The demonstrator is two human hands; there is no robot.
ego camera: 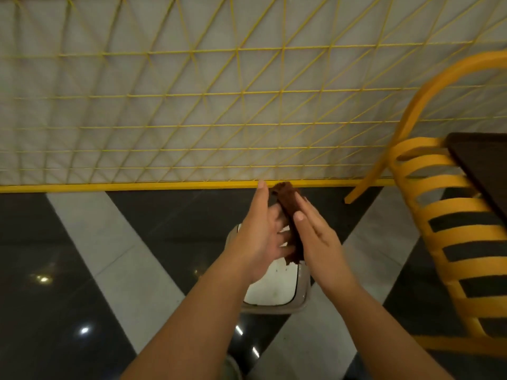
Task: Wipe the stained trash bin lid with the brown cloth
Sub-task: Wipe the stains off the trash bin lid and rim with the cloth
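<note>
A folded brown cloth (287, 200) is held upright between my two hands, above the bin. My left hand (259, 234) has its thumb pointing up and its fingers bent against the cloth's left side. My right hand (315, 237) holds the cloth from the right, with its thumb laid over the cloth and its fingers stretched along it. Below the hands is the trash bin lid (274, 289), white with a beige rim and a few dark specks near its upper part. The hands and cloth hide the lid's far half.
A yellow wire-mesh partition (192, 119) with a yellow base rail stands just beyond the bin. A yellow slatted chair (444, 215) and a dark table edge (482, 160) are at the right. The floor is glossy black with white stripes.
</note>
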